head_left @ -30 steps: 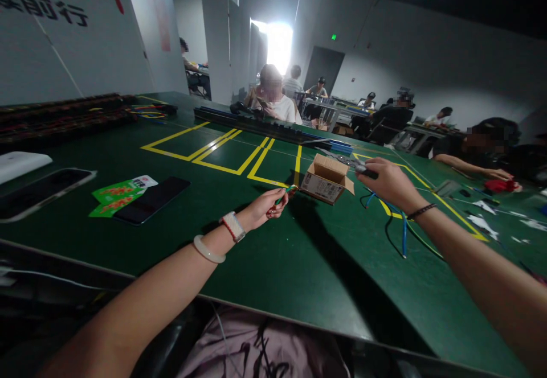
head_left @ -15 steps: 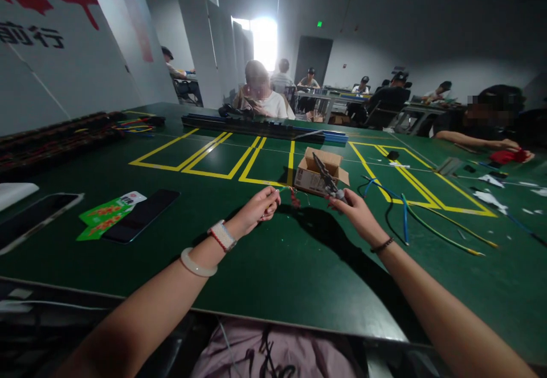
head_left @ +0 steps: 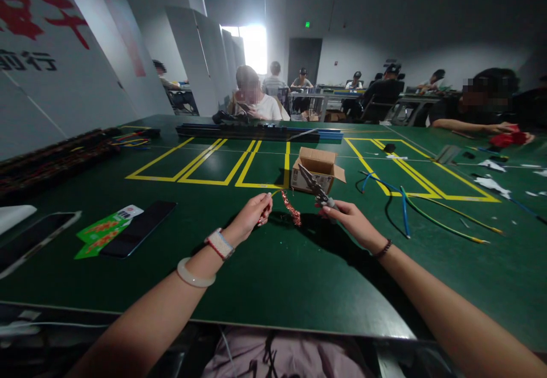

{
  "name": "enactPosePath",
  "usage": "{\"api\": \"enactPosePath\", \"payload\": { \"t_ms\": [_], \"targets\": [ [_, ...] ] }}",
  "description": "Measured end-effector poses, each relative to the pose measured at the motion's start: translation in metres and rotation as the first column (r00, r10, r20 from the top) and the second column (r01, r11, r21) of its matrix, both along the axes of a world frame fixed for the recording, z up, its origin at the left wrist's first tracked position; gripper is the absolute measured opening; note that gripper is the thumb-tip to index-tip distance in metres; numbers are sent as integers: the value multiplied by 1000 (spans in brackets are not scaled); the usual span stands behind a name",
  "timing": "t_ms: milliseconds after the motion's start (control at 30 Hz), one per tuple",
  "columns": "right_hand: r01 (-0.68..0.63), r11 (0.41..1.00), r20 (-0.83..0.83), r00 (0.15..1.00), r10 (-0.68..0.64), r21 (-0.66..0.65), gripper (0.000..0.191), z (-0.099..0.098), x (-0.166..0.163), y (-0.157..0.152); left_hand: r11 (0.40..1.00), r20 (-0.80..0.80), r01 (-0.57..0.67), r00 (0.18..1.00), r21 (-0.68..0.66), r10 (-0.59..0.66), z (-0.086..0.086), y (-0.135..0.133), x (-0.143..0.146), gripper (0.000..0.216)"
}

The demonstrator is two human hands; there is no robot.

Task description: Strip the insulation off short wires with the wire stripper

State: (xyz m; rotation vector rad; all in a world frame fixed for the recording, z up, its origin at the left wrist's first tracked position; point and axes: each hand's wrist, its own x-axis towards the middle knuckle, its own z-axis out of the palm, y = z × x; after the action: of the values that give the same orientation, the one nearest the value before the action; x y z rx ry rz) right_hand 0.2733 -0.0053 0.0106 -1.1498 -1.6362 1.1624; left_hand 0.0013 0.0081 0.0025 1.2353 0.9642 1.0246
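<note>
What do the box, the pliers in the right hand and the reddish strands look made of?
The box looks like matte cardboard, going by its plain brown flaps. The pliers seem to be metal with a dull finish, given their dark grey head, though which metal is unclear. The strands are probably bare copper, slightly shiny, judging by their reddish-orange glint.

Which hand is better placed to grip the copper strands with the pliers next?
Probably the right hand: it holds the pliers, near the copper strands, while the left hand pinches a wire.
</note>
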Motion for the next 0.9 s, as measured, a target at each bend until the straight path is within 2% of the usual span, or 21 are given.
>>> {"api": "enactPosePath", "payload": {
  "t_ms": [167, 333, 400, 467, 533, 600, 667, 733, 800, 900],
  "targets": [
    [20, 999, -21, 1000, -19, 46, 43, -6, 3, 4, 999, -88, -30, 996, 19, 32, -1, -1, -1, 33],
    [-26, 995, -62, 998, 32, 99, 40, -9, 8, 6, 1000, -21, 14, 1000, -19, -15, 0, -1, -2, 37],
    [-30, 989, -13, 999, 33, 148, 39, -8, 9, 7, 998, 29, 28, 999, -57, -27, -1, -1, -2, 37],
    [-20, 965, 104, 995, -8, 263, 35, -7, 9, 7, 995, 94, 62, 994, -81, -54, -2, 0, -3, 36],
    [3, 897, 246, 961, -124, 443, 31, -9, 10, 8, 988, 193, 139, 973, -68, -124, -3, 0, -4, 36],
    [9, 782, 352, 890, -290, 623, 26, -12, 12, 11, 972, 294, 232, 932, -42, -210, -4, -1, -4, 39],
    [-11, 670, 402, 807, -432, 743, 23, -16, 13, 12, 954, 342, 298, 901, -45, -265, -3, -1, -4, 40],
    [-35, 588, 410, 750, -519, 808, 21, -18, 14, 13, 937, 348, 342, 889, -72, -297, -1, -2, -2, 37],
    [-47, 540, 401, 724, -562, 840, 21, -19, 13, 13, 929, 347, 359, 886, -89, -308, 1, -3, -1, 36],
    [-57, 518, 401, 707, -583, 854, 21, -17, 11, 10, 927, 353, 362, 883, -94, -309, 2, -3, 0, 35]
  ]
}}
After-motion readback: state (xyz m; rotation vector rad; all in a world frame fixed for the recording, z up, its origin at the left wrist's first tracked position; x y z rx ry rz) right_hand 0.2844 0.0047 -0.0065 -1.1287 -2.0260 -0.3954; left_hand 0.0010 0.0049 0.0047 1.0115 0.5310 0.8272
